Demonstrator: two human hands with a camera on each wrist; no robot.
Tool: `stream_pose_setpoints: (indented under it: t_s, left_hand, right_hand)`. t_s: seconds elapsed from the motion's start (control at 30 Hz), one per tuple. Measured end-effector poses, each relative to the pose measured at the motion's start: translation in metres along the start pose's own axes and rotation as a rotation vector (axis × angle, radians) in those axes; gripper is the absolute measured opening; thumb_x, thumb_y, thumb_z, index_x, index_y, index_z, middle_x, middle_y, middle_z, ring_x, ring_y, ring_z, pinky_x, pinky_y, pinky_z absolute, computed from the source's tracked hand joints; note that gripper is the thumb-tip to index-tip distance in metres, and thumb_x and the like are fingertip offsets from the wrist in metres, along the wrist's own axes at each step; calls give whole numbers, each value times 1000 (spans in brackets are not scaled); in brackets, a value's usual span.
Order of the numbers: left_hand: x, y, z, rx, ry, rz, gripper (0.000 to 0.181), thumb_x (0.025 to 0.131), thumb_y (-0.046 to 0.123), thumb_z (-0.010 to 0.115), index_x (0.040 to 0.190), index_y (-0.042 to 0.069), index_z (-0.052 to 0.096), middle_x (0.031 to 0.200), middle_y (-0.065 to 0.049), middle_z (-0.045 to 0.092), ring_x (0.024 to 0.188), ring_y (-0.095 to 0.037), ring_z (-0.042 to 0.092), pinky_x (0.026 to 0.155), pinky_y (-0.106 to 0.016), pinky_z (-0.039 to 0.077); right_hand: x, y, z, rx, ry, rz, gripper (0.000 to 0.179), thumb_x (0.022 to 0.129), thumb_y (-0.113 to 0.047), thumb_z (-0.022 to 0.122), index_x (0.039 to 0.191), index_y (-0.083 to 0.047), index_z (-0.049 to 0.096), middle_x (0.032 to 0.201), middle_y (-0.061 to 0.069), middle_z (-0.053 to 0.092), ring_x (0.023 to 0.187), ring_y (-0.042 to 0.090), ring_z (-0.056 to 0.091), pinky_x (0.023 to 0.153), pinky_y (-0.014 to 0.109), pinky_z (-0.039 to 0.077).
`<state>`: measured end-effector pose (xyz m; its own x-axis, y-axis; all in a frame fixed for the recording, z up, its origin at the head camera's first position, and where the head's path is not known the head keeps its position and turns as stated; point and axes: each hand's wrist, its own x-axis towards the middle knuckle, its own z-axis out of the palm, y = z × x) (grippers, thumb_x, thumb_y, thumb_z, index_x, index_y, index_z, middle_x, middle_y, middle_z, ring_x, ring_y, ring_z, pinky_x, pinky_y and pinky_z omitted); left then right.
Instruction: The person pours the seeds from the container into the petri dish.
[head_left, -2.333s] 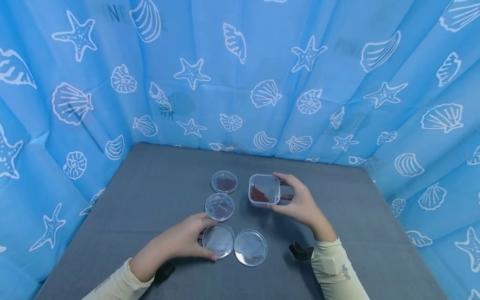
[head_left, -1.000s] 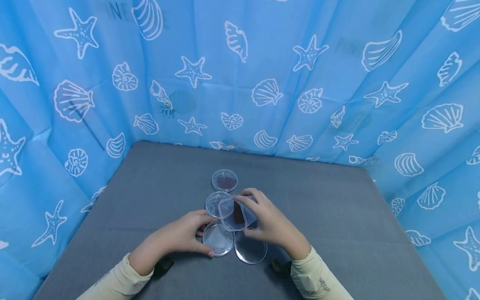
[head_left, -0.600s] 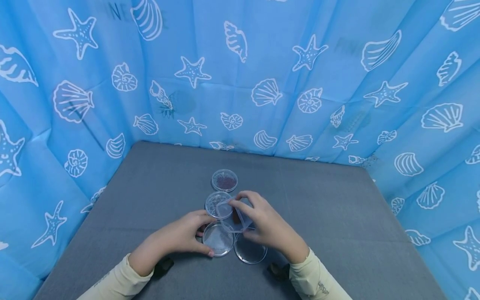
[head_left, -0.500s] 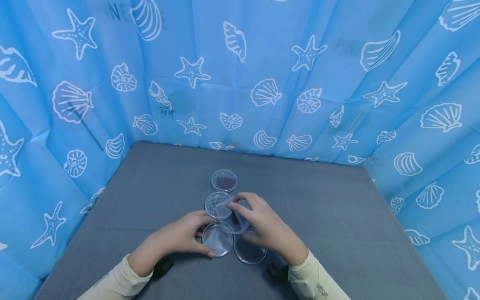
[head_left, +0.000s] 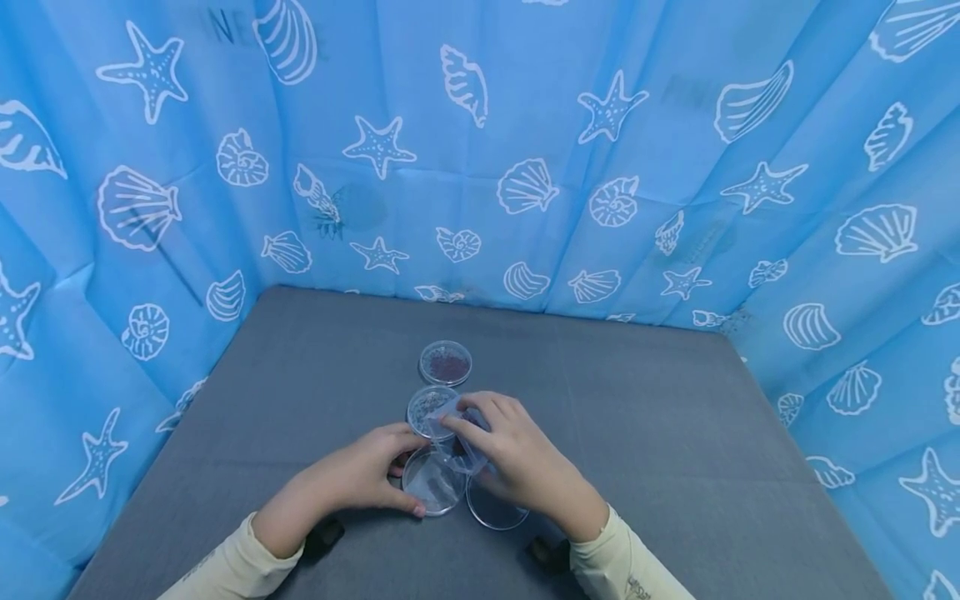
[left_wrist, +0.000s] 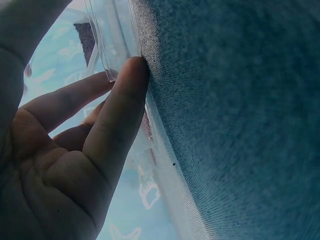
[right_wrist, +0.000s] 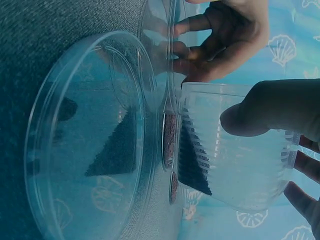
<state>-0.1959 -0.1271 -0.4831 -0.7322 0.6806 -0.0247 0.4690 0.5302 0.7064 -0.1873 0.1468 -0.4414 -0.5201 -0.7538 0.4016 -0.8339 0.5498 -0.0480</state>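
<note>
My left hand [head_left: 363, 471] holds a clear petri dish [head_left: 433, 485] by its left side, thumb at the near edge and fingers at the far edge. In the right wrist view, my right hand [right_wrist: 280, 112] grips a clear square plastic tub [right_wrist: 240, 165], thumb on one wall. The tub is tipped over toward the held dish, with a heap of dark grains [right_wrist: 192, 160] lying against its lower wall. From the head, my right hand [head_left: 525, 462] covers much of the tub. A second round clear dish or lid [head_left: 498, 510] lies partly beneath that hand.
Behind the held dish stand two more petri dishes: a middle one [head_left: 423, 408], partly covered by the tub, and a far one [head_left: 446, 364] with dark reddish contents. All are on a grey cloth-covered table [head_left: 637, 400]. A blue shell-print curtain [head_left: 480, 167] hangs behind.
My right hand has brought the tub leftward and nearer from beside the far dishes, tilting it steadily further over the held dish. The left hand has stayed in place.
</note>
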Motion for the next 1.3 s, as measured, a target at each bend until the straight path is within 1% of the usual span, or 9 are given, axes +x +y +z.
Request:
stream_pose_setpoints:
  t_s: [0.17,0.3,0.5,0.77,1.0,1.13,1.3]
  left_hand:
    - [-1,2,0,7,3,0,90,77,46,95,149,6,59,139,-10,62,118,-23,65,90,-20,62]
    - [-1,3,0,9,6,-1,88,77,45,95,148,6,60,137,-10,62,117,-22,65,90,-20,62]
    - [-1,3,0,-11,2,-6,86,78,43,95,147,6,61,135,-10,62,116,-23,64,89,-19,62]
    - [-2,1,1,-12,8,7,86,77,45,95,146,6,61,132,-8,63,114,-21,64,89,-18,62]
    - [-3,1,1,-20,0,2,86,79,45,94,146,4,61,132,-9,62,115,-23,64,89,-18,62]
    - [-3,1,1,-24,2,-2,86,78,44,95,146,4,61,131,-9,62,114,-23,63,89,-18,62]
    - [-1,1,1,-13,8,-2,85,78,44,95,145,4,61,130,-8,63,113,-21,63,89,-19,62]
  right_hand:
    - [1,-4,0,-14,-12,0,89,71,-5,93,151,-21,59,141,6,59,135,26,54,113,50,52]
    - [2,-6,1,-17,1,-14,90,71,-2,90,153,-22,58,142,5,59,135,26,55,113,49,51]
    - [2,-9,2,-23,5,-35,88,73,1,88,153,-22,58,143,5,59,136,26,55,114,49,50]
    - [2,-11,1,-31,-3,-36,89,72,-1,90,153,-23,58,144,5,60,137,27,54,113,49,50]
    - [3,-12,2,-18,-16,-24,90,73,-1,90,154,-23,58,145,5,59,138,27,54,114,49,50]
    - [2,-12,2,-16,-10,-24,91,71,-2,92,153,-23,58,145,5,59,137,27,54,113,49,50]
    - [2,-11,2,-14,-6,-27,90,72,1,88,153,-24,58,144,5,59,137,27,54,113,49,50]
